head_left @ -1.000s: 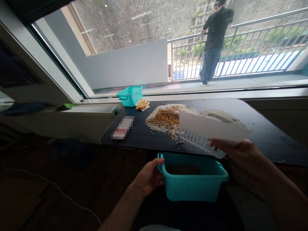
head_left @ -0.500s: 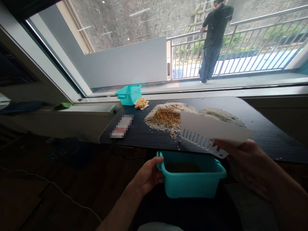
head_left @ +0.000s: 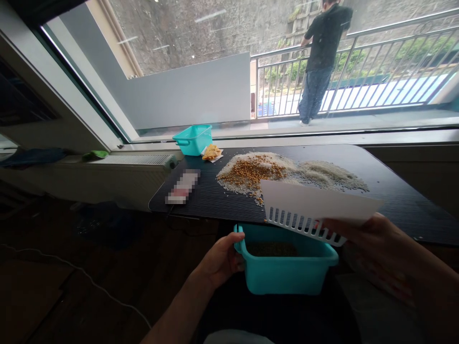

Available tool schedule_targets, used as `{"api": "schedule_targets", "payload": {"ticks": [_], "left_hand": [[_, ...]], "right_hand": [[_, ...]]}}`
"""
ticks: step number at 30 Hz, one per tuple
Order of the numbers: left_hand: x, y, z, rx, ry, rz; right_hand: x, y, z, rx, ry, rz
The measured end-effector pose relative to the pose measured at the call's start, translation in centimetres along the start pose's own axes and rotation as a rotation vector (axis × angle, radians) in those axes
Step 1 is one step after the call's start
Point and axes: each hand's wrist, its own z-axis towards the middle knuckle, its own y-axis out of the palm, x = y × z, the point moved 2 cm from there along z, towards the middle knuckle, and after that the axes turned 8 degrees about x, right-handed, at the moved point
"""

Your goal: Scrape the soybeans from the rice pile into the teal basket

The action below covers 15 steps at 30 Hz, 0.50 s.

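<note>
My left hand (head_left: pixel 223 260) grips the left end of a teal plastic bin (head_left: pixel 287 277), its thumb over the rim. Small dark grains (head_left: pixel 272 248) lie in the bottom of the bin. In my right hand (head_left: pixel 376 234) is a white slotted plastic sheet (head_left: pixel 319 203), tilted above the bin's back rim and the table's front edge. Behind it, a heap of white rice (head_left: pixel 229 185) mixed with yellow beans (head_left: pixel 247 172) spreads over the table, partly hidden by the sheet. Another pale grain pile (head_left: pixel 330 174) lies to its right.
The dark table (head_left: pixel 211 200) stands against a window. At its back left are a second teal bin (head_left: pixel 193 141) and a crumpled yellowish item (head_left: pixel 212 153) on white paper. A blurred-out flat object (head_left: pixel 183 186) lies at the left. Outside, a person (head_left: pixel 322 52) leans on a railing.
My right hand has moved the slotted sheet slightly down and toward me, closer to the bin. My left hand keeps its grip on the bin.
</note>
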Motion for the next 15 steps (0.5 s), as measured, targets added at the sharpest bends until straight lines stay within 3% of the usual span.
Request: {"api": "schedule_targets", "payload": {"ticks": [3,7,15], "left_hand": [[0.0,0.0,0.0,0.003,0.001,-0.002],[0.0,0.0,0.1,0.02,-0.003,-0.006],[-0.1,-0.1,0.1,0.038,-0.005,-0.024]], "right_hand": [[-0.1,0.9,0.2,-0.081,0.032,0.089],[0.9,2.4,1.0,-0.092,0.026,0.12],[1.7,2.9,0.7,-0.095,0.066,0.131]]}}
